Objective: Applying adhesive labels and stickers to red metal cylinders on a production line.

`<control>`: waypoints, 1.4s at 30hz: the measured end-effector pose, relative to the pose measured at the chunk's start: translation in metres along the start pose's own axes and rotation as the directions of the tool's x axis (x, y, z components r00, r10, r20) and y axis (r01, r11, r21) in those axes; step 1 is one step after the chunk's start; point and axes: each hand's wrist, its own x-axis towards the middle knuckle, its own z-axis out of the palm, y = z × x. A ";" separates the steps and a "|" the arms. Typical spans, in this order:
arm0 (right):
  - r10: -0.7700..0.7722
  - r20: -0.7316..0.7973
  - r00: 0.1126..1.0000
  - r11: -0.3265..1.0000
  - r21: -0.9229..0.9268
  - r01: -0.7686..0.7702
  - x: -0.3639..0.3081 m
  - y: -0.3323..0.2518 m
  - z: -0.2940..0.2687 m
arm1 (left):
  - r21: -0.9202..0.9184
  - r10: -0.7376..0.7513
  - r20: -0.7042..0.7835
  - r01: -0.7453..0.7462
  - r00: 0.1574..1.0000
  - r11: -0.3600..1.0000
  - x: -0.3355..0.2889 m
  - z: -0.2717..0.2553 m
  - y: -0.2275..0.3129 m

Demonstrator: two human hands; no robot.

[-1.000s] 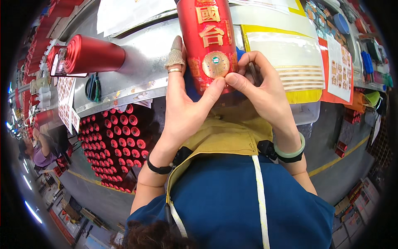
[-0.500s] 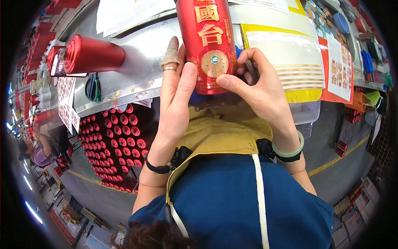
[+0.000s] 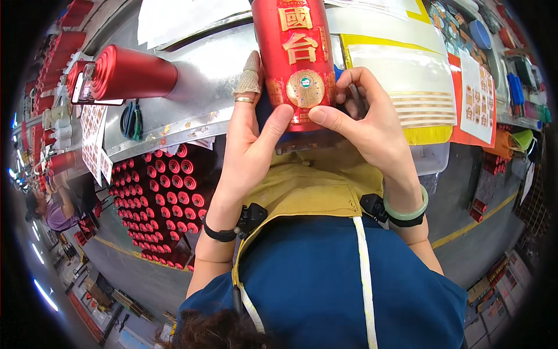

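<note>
A red bottle [image 3: 299,61] with raised gold characters lies under my hands at the table's near edge, its top cut off by the frame. Low on it is a round gold label [image 3: 306,89] with a small green centre. My left hand [image 3: 251,131] grips the bottle's left side, thumb at the lower corner beside the label; a cloth cover wraps one fingertip. From the right, my right hand [image 3: 375,125] holds the bottle, its thumb pressed just below the label and its fingers curled at the side. Something blue shows behind the bottle, mostly hidden.
Another red bottle [image 3: 136,72] lies on the metal table [image 3: 200,70] at left, beside scissors [image 3: 131,121] and sticker sheets [image 3: 93,136]. White sheets with gold stripes [image 3: 421,107] lie on the right. Many red bottles [image 3: 165,200] stand below the table. A co-worker [image 3: 58,206] is far left.
The bottle and my left hand have shifted slightly right. My left thumb has slid from the label's left edge down toward the bottle's base. My right hand stays nearly in place.
</note>
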 end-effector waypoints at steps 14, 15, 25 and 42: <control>0.058 0.092 0.994 0.984 0.162 -0.072 -0.005 -0.005 -0.011 | 0.151 0.054 -0.029 -0.049 0.998 0.987 0.004 0.007 0.012; 0.038 0.089 0.995 0.985 0.165 -0.052 -0.005 -0.003 -0.011 | 0.133 0.012 -0.013 -0.010 1.000 0.991 0.006 0.006 0.014; -0.007 0.031 0.999 0.974 0.225 0.000 -0.007 -0.001 -0.008 | 0.268 0.018 0.023 -0.024 1.000 0.963 0.009 0.008 0.009; 0.027 0.034 0.999 0.984 0.174 -0.032 -0.013 0.005 -0.007 | 0.173 -0.026 -0.071 0.038 0.997 0.984 0.010 0.020 0.010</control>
